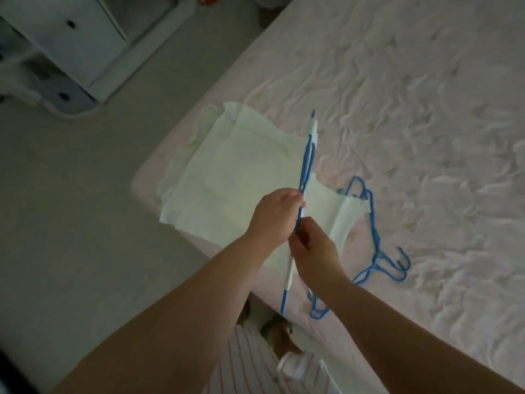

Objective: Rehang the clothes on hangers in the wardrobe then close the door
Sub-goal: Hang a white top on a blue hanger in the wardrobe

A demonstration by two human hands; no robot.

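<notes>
Item: blue hanger, thin, light, stiff, we judge; held edge-on above the bed, our left hand and right hand both pinching its frame. Pale garment: soft, limp, flat on the bed; take by the shoulders. Spare hangers beside it.

The scene is dimly and evenly lit; soft blur is seen throughout, and straight lines are bent at the wide-angle edges.

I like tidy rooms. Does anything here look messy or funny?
A little. Spare blue hangers lie in a tangled heap on the bed, partly under the pale garment. The bed sheet is very wrinkled. Nothing looks broken or spilled.
</notes>
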